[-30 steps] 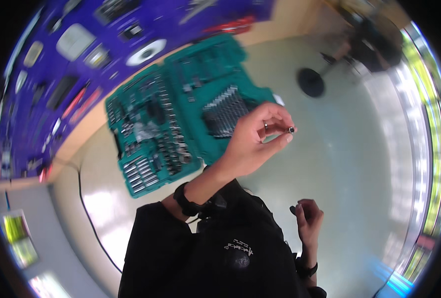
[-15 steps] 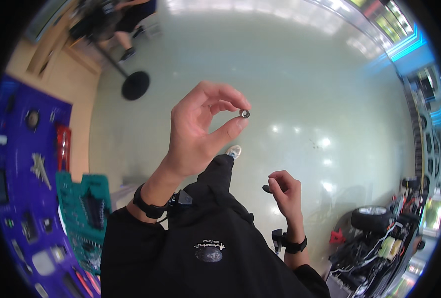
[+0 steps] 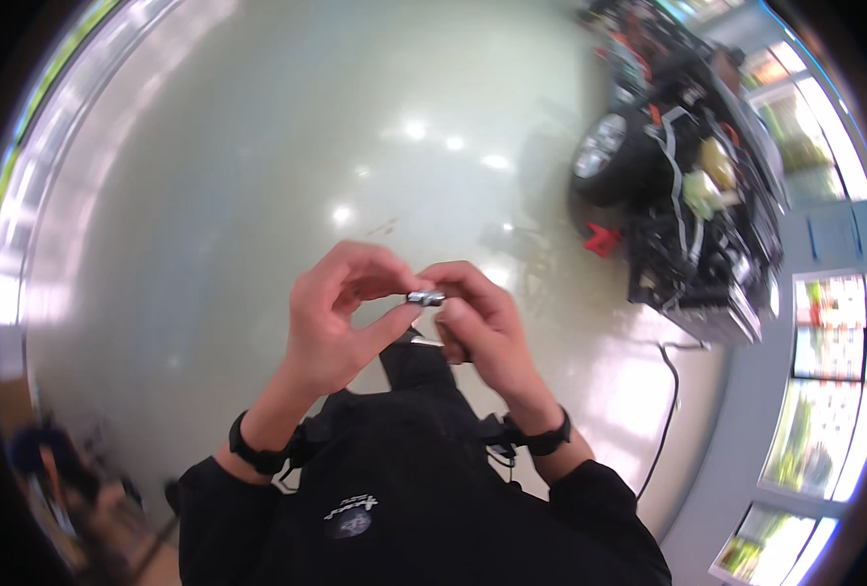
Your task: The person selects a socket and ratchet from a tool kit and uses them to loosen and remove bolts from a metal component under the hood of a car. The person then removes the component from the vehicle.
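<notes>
A small shiny metal socket (image 3: 420, 297) is pinched between the thumb and fingertips of my left hand (image 3: 328, 317). My right hand (image 3: 487, 337) meets it from the other side, its thumb and fingers closed at a dark end that touches the socket. The rest of this dark tool is mostly hidden by the right fingers, and its kind does not show clearly. Both hands are raised in front of my body, fingertips almost touching.
To the right stands an open vehicle chassis (image 3: 692, 234) with a wheel (image 3: 601, 151) and exposed wiring. A red piece (image 3: 602, 239) sits beside it on the floor (image 3: 257, 137). A black cable (image 3: 670, 410) runs near the wall. Blurred objects (image 3: 62, 479) fill the lower left.
My view has swung to the right, bringing the chassis closer and the workbench out of sight. My hands, apart before, have come together at the socket.
</notes>
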Demonstrator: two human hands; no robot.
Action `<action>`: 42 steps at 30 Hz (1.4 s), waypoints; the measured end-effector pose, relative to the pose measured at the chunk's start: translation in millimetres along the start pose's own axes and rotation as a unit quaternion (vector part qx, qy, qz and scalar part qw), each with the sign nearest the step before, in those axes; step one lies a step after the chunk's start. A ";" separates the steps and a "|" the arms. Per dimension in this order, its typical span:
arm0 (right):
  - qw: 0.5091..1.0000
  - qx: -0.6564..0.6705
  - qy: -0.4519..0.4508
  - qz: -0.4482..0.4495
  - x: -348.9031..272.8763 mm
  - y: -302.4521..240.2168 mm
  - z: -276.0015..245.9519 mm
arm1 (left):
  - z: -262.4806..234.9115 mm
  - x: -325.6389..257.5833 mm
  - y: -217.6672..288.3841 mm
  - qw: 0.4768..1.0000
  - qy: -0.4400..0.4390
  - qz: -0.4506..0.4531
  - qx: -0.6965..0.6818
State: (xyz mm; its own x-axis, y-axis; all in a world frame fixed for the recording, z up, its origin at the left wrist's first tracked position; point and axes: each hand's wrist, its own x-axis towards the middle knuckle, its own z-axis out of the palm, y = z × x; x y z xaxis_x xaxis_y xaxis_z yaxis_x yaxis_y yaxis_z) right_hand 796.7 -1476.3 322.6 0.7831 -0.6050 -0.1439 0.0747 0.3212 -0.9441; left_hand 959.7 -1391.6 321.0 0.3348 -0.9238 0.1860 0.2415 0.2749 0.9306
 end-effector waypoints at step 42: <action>0.883 0.052 0.466 0.034 908.3 -279.9 -1282.4 | 9.3 1290.1 -693.0 0.685 0.023 -0.584 0.435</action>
State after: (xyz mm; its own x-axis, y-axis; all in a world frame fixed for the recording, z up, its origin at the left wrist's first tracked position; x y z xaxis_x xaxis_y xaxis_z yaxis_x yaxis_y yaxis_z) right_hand 695.4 -3050.1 75.7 -0.0555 -0.9032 -0.4257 0.1417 0.4149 -0.8988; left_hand 1215.7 -2776.3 -81.1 0.4088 -0.3629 -0.8374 -0.2584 -0.9260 0.2751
